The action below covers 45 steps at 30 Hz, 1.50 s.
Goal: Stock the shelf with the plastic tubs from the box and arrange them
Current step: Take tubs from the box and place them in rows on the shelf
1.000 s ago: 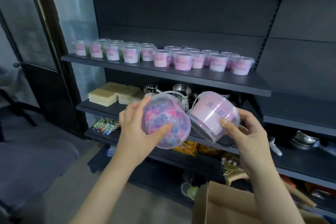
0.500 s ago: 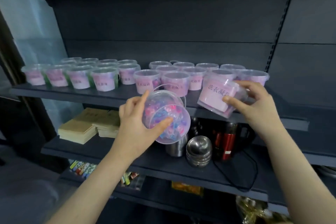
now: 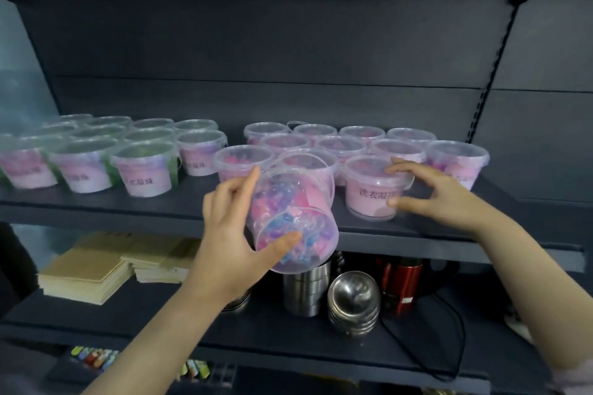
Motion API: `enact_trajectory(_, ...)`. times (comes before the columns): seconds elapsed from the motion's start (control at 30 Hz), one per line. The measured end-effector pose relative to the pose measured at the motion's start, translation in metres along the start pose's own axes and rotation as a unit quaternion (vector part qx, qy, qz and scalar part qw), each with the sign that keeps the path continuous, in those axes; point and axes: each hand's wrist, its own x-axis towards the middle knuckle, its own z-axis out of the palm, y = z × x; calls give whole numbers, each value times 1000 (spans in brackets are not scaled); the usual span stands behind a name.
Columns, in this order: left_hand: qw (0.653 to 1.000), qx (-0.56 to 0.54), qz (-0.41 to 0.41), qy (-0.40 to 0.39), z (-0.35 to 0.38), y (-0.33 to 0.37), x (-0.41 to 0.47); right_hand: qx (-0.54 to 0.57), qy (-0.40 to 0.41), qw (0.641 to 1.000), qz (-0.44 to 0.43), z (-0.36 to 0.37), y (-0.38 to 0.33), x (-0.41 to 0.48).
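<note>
Shelf [image 3: 134, 213]: two groups of lidded tubs are being carried on its upper board, a gap being left between the groups; a bare strip is showing along the front edge.
Right-hand group [image 3: 362, 141]: rows of pink-labelled tubs are being kept upright, rims just beside one another.
Placed tub [image 3: 373, 192]: it is standing upright at the front of that group, label facing out; it is being touched at the lid and lower wall.
Held tub [image 3: 290, 218]: it is being held tilted, base toward the camera, in front of the shelf edge.
Left hand [image 3: 231, 234]: it is being wrapped around the held tub, thumb on the base, fingers along the wall.
Right hand [image 3: 430, 192]: it is being spread, fingertips resting lightly on the placed tub.
Advice (judged): the placed tub is best being nudged flush with its row, label forward, before the held tub is being righted.
</note>
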Motion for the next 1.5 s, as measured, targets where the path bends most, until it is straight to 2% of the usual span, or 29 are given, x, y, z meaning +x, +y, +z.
enact_trajectory(0.1, 999, -30, 29, 1, -2, -4, 8, -22, 65, 998, 4, 2, -30, -17)
enact_trajectory(0.17, 997, -52, 56, -5, -1, -6, 14, 41, 93, 995, 7, 9, -56, -31)
enact_trajectory(0.23, 994, -68, 82, -23, 2, -5, 19, 142, 33, 989, 25, 21, -80, -42)
enact_trajectory(0.3, 992, -75, 91, -55, 6, -1, 21, 254, -31, 966, 46, 36, -97, -50)
enact_trajectory(0.37, 989, -76, 89, -89, 11, 1, 22, 345, -34, 935, 73, 46, -109, -56)
enact_trajectory(0.47, 979, -59, 125, -148, 16, 4, 24, 395, 8, 913, 99, 50, -118, -68)
enact_trajectory(0.6, 956, -51, 152, -245, 21, 13, 32, 407, 99, 900, 121, 47, -117, -89)
enact_trajectory(0.73, 941, -17, 184, -285, 33, 26, 40, 380, 200, 892, 142, 31, -105, -108)
enact_trajectory(0.83, 940, 7, 199, -276, 45, 35, 49, 334, 299, 881, 149, 4, -91, -115)
enact_trajectory(0.9, 945, 33, 205, -251, 55, 39, 62, 251, 339, 894, 152, -17, -76, -111)
enact_trajectory(0.97, 952, 59, 201, -223, 67, 44, 77, 102, 353, 914, 172, -35, -57, -100)
enact_trajectory(1.07, 959, 78, 180, -206, 87, 54, 96, -99, 324, 929, 152, -43, -27, -78)
enact_trajectory(1.17, 954, 115, 159, -225, 102, 59, 103, -181, 251, 948, 71, -42, 8, -62)
enact_trajectory(1.33, 958, 156, 142, -194, 111, 65, 110, -161, 105, 980, 47, -50, 43, -60)
enact_trajectory(1.5, 973, 106, 110, -171, 119, 68, 116, -90, 119, 988, 30, -63, 50, -50)
